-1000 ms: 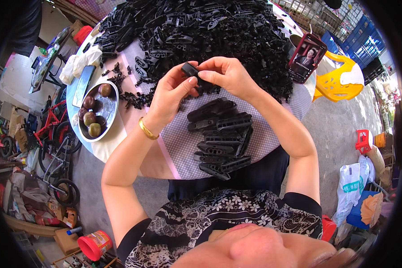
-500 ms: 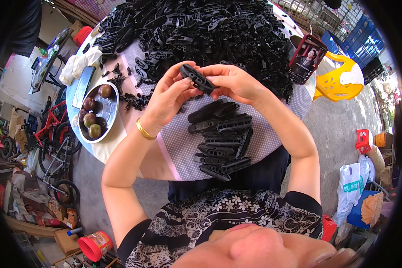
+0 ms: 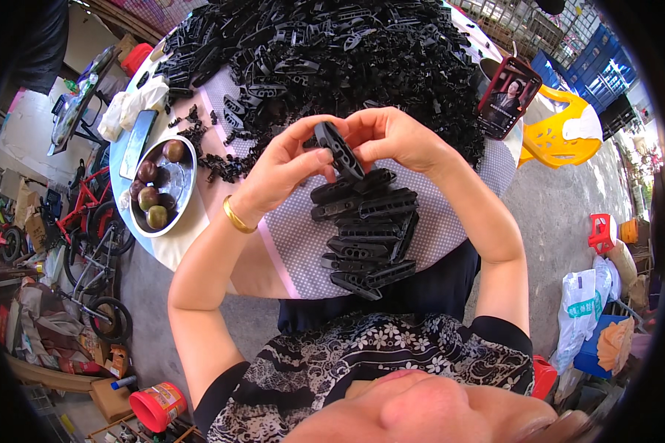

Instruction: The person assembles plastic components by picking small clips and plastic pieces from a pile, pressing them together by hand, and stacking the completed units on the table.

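Note:
A long black plastic part with oval openings (image 3: 339, 153) is tilted upright above the table between my hands. My left hand (image 3: 284, 162) is closed around its left side, thumb and fingers gripping it. My right hand (image 3: 395, 139) is closed too, its fingertips pinched against the part's right edge; whether a small piece is between them is hidden. Right below lies a loose stack of similar black parts (image 3: 369, 247), near the table's front edge. Beyond my hands spreads a large heap of black parts (image 3: 303, 44), with small black clips (image 3: 421, 96) at its right.
On the left of the round table (image 3: 273, 214) stand a metal bowl of round fruit (image 3: 190, 181) and a phone-like slab (image 3: 138, 144). A phone with a lit screen (image 3: 508, 100) is propped at the right edge. Past it is a yellow chair (image 3: 561, 133).
Both hands have come slightly nearer to me with the black part. It has turned to a steeper angle, its lower end now over the near stack. My right fingers have shifted upward along it.

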### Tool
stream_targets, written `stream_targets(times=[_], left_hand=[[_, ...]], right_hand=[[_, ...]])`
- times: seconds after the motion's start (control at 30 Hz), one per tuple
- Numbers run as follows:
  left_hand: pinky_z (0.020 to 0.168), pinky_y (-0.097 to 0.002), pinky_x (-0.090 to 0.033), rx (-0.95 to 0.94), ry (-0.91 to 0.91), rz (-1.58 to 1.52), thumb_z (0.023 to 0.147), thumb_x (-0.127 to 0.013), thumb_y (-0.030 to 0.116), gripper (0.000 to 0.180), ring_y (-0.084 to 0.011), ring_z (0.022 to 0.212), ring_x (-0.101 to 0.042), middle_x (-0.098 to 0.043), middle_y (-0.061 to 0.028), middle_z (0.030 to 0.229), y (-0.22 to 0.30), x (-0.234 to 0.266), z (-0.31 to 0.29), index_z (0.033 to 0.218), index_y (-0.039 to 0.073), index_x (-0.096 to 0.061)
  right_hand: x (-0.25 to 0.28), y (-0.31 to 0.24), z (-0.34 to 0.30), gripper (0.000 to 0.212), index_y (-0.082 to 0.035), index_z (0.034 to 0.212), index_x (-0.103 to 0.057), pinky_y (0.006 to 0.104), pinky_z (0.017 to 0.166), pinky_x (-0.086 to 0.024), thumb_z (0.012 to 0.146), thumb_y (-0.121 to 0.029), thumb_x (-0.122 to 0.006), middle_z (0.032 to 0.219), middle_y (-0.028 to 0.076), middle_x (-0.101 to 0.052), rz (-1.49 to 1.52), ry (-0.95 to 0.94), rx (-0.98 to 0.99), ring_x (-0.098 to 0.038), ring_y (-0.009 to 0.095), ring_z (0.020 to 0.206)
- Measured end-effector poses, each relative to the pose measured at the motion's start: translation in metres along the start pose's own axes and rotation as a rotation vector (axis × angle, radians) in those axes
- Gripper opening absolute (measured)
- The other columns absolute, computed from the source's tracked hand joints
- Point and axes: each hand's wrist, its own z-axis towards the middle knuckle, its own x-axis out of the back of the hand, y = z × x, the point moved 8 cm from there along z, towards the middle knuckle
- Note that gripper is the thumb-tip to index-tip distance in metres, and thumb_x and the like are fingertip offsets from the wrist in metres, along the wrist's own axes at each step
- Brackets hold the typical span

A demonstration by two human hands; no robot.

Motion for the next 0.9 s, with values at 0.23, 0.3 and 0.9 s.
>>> stream_targets(times=[0.23, 0.3, 0.9], left_hand=[[0.069, -0.0231, -0.051, -0.011, 0.112, -0.04, 0.09, -0.056, 0.008, 0.034, -0.0114, 0.083, -0.059, -0.056, -0.0092, 0.112, 0.004, 0.007, 0.0, 0.121, 0.002, -0.047], [0.069, -0.0224, -0.051, -0.004, 0.135, 0.013, 0.09, -0.056, 0.01, 0.032, -0.012, 0.085, -0.06, -0.055, -0.0117, 0.12, -0.002, 0.015, 0.001, 0.121, 0.003, -0.047], [0.078, -0.0298, -0.055, -0.047, 0.263, 0.008, 0.088, -0.06, 0.006, 0.028, -0.0164, 0.084, -0.064, -0.059, -0.0082, 0.094, -0.011, 0.022, -0.002, 0.111, 0.0, -0.047]], right_hand=[[0.037, -0.004, 0.002, 0.023, 0.001, 0.099, -0.058, 0.0254, 0.065, -0.052, 0.076, -0.002, -0.063, 0.087, 0.008, -0.063, -0.151, 0.29, 0.113, -0.062, 0.013, 0.076], [0.051, -0.012, -0.004, 0.016, 0.0, 0.096, -0.06, 0.0238, 0.066, -0.051, 0.081, -0.003, -0.065, 0.086, 0.005, -0.063, -0.224, 0.425, 0.23, -0.061, 0.011, 0.076], [-0.027, -0.054, -0.034, 0.014, -0.002, 0.085, -0.067, 0.0267, 0.06, -0.05, 0.072, 0.001, -0.067, 0.081, 0.009, -0.064, -0.994, 0.413, 0.857, -0.063, 0.02, 0.071]])
